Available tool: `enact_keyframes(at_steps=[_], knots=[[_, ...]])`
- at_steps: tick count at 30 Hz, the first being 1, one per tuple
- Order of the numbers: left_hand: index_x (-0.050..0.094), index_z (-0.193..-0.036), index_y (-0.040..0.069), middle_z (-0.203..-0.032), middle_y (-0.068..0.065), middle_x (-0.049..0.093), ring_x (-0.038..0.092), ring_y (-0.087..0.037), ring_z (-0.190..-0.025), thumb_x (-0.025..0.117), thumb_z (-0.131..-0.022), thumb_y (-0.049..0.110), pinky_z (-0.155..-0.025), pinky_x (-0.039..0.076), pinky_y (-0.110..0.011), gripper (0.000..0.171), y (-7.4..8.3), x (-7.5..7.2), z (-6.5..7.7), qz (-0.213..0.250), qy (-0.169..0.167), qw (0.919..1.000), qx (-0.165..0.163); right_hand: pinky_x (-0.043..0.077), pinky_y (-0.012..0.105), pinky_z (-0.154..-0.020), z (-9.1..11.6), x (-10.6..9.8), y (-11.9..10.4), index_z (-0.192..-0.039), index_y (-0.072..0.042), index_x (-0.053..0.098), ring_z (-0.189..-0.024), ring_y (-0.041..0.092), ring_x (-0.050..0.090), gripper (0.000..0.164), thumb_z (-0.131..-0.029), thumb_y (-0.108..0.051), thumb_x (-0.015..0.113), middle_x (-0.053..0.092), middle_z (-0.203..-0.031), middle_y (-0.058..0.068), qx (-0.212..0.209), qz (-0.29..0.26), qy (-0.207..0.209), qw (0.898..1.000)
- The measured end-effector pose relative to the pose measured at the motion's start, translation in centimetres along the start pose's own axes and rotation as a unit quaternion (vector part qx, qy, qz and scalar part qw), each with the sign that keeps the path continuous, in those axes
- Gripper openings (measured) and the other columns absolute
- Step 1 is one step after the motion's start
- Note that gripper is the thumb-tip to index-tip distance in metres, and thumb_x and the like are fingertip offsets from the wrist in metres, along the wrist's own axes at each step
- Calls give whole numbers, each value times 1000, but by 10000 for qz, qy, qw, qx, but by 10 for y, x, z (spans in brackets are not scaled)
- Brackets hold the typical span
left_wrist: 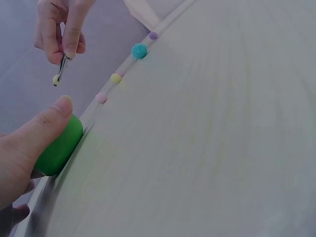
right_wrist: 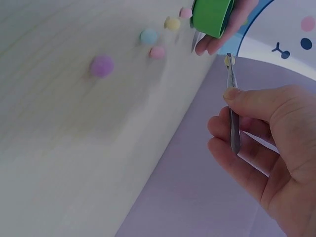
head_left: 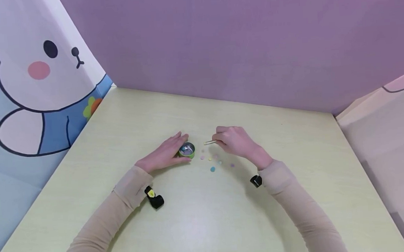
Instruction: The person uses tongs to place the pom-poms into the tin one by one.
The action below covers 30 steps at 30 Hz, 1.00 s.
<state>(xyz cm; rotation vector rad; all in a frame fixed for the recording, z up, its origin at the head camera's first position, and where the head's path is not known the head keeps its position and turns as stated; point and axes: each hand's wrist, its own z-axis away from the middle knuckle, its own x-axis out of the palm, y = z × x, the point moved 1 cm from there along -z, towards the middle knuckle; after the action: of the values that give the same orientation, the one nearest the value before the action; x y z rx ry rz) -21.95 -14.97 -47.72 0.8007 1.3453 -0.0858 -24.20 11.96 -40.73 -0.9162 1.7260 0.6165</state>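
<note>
My left hand (head_left: 166, 151) holds a small round green tin (head_left: 187, 150) on the table, thumb on its near side and fingers on its far side. The tin's silvery inside faces up in the head view. Between thumb and fingers, my right hand (head_left: 235, 141) pinches metal tweezers (right_wrist: 233, 118). A small yellow pom-pom (left_wrist: 56, 79) is caught at the tweezers' tips, raised above the table and to the right of the tin. Close by lie a blue pom-pom (head_left: 212, 169), a purple pom-pom (right_wrist: 102, 66), a pink pom-pom (left_wrist: 101, 98) and another yellow pom-pom (right_wrist: 172, 23).
A pale wooden table (head_left: 201, 226) lies under both hands. Behind it rises a purple backdrop (head_left: 239, 46), with a cartoon-printed panel (head_left: 21, 125) on the left. A light blue pom-pom (right_wrist: 148, 36) and another pink one sit among the loose pom-poms.
</note>
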Motion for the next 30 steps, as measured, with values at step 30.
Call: enact_keyframes(at_steps=[30], knots=[[18,-158,4,-165,-16,21,12,-34,-156,60,-92,58,-128,15,-51,95,4,-1,-2,57,7,10000,43,47,22,-48,-22,13,-18,-89,-13,77,-55,8,52,11,-89,-7,69,59,-72,-3,-327,98,-339,9988]])
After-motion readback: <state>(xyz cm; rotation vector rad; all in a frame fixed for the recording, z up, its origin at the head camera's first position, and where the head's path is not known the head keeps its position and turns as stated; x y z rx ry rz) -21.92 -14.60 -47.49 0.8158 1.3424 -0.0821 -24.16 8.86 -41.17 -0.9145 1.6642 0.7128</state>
